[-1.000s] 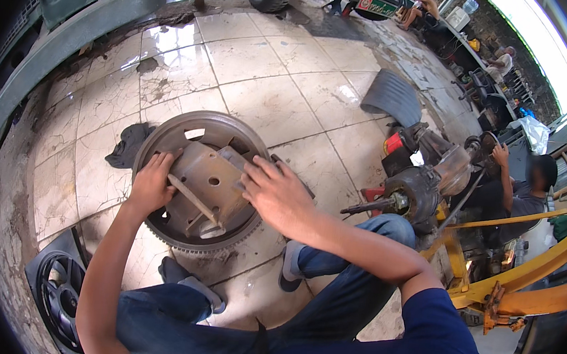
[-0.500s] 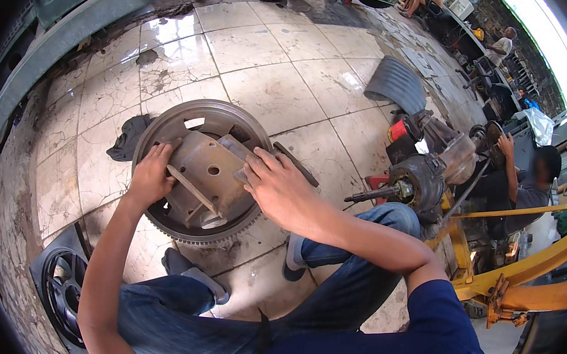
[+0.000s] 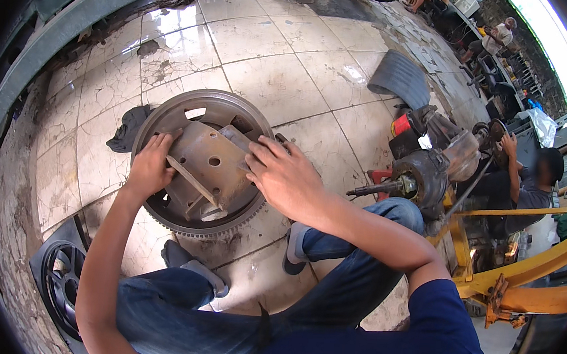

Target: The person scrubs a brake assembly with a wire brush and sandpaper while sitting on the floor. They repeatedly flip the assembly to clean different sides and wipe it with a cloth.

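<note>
A flywheel-like round metal wheel (image 3: 162,104) with teeth along its lower rim lies on the floor in front of my feet. Across it rests a rusty, bent steel bracket (image 3: 196,145) with several bolt holes and a raised flange. My left hand (image 3: 154,165) is closed on the bracket's left end, fingertips over its top edge and thumb by the flange. Round the right end curl the fingers of my right hand (image 3: 283,177); their undersides are hidden. A dark bar-like piece (image 3: 282,139) shows just behind the right hand, partly covered by it.
A dark cloth (image 3: 127,130) lies left of the wheel. To the right stand a greasy axle assembly (image 3: 424,168), a curved grey sheet (image 3: 400,80) and a yellow frame (image 3: 522,269). Another person (image 3: 536,177) works beyond it. A black fan-like part (image 3: 62,279) lies lower left.
The bracket has turned slightly on the wheel, its flange lying a little differently, with both hands staying on it. The wheel sits slightly higher in view. A distant person has shifted.
</note>
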`<move>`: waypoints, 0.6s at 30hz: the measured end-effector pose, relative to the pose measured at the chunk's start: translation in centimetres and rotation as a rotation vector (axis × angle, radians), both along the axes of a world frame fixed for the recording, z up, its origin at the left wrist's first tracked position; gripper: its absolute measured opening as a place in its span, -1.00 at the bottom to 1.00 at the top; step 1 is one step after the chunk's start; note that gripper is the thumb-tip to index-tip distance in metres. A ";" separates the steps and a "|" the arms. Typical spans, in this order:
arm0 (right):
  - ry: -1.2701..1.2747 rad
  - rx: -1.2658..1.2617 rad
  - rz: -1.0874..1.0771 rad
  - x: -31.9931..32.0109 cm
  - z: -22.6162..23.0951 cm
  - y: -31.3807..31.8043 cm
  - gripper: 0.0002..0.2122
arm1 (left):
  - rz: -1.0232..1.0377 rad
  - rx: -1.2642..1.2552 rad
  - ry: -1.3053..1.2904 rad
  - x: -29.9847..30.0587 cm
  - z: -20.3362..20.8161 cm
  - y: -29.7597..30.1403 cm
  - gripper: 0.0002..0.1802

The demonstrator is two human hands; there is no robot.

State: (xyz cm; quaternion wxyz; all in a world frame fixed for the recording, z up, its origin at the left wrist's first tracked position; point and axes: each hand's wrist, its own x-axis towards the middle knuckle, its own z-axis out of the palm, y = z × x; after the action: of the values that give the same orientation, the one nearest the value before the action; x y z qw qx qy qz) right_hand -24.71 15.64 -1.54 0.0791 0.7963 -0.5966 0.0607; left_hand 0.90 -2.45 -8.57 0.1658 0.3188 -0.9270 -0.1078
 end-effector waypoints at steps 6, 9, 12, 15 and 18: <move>0.046 -0.003 0.015 0.2 0.2 0.7 -0.64 | 0.012 0.021 -0.010 0.0 0.1 0.2 -0.17; 0.058 0.003 0.001 0.2 0.5 0.7 -0.65 | -0.003 0.011 0.005 0.0 0.1 0.1 -0.16; 0.013 0.025 -0.009 0.0 0.6 0.3 -0.66 | 0.006 -0.013 -0.006 0.0 0.1 0.2 -0.14; 0.019 0.047 0.014 0.4 0.7 0.7 -0.64 | 0.008 0.047 -0.010 0.1 0.1 0.2 -0.12; 0.024 0.028 0.030 0.4 0.7 0.8 -0.63 | 0.002 0.036 -0.002 -0.1 0.5 0.3 -0.13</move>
State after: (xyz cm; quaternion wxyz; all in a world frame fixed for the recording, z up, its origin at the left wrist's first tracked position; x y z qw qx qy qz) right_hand -24.36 16.41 -0.79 0.0744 0.8068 -0.5844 0.0441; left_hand 0.82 -2.11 -8.11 0.1590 0.3227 -0.9248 -0.1240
